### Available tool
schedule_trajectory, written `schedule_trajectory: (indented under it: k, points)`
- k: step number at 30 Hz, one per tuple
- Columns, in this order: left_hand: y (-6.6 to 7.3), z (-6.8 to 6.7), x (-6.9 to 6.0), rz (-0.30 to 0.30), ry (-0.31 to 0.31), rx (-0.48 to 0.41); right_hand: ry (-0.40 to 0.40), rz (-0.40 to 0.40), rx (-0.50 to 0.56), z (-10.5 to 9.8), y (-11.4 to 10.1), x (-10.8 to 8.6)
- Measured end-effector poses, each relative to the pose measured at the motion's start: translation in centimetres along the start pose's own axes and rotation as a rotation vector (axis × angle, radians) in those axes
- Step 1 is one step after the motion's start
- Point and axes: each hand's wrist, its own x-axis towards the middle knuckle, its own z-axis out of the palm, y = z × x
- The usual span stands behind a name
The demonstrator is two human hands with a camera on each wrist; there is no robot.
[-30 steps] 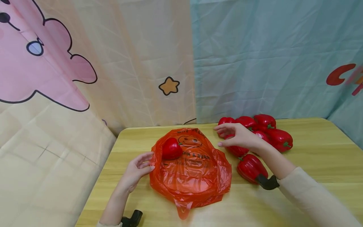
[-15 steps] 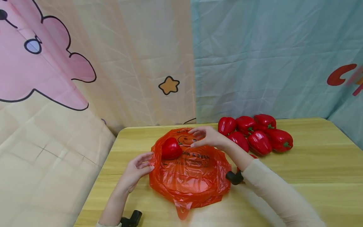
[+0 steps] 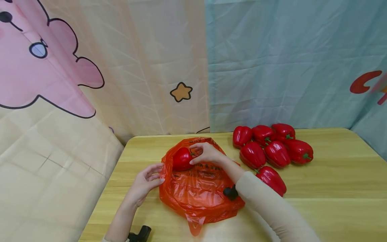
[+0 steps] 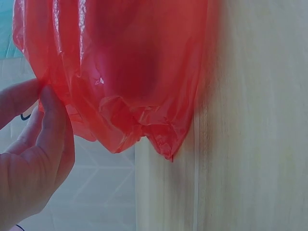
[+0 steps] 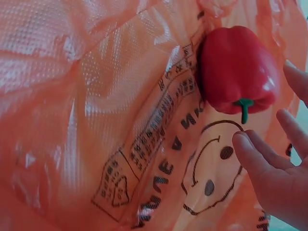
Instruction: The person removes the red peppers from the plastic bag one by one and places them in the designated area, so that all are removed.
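An orange-red plastic bag (image 3: 199, 193) with a smiley print lies on the table, its mouth spread wide. My left hand (image 3: 147, 178) pinches the bag's left rim between thumb and fingers; the left wrist view shows the bag's outer side hanging from that hand (image 4: 38, 139). Inside the bag, at its left, lies a red bell pepper (image 3: 182, 159) with a green stem. Over the bag, my right hand (image 3: 207, 154) reaches to this pepper's stem end. In the right wrist view the fingers of this hand (image 5: 281, 166) are spread beside the pepper (image 5: 239, 70), without gripping it.
Several red bell peppers (image 3: 277, 154) are grouped on the wooden table (image 3: 338, 174), right of the bag. One nearer pepper (image 3: 271, 179) is partly covered by the right sleeve (image 3: 260, 195). A printed curtain (image 3: 163, 67) hangs behind the table.
My right hand has moved left from above the pepper group, across the bag, to the pepper inside it. The left hand has stayed at the bag's rim.
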Motion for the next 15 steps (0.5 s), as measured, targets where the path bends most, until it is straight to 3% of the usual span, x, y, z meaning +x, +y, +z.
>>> schedule_trajectory:
  k: [7,15]
  points:
    - [0.0,0.0,0.0,-0.001,-0.007,-0.010,0.024,0.033,-0.048,0.9,0.0,0.5]
    - [-0.1,0.0,0.0,-0.003,-0.010,-0.012,0.064,0.065,-0.034,1.6,0.3,0.9]
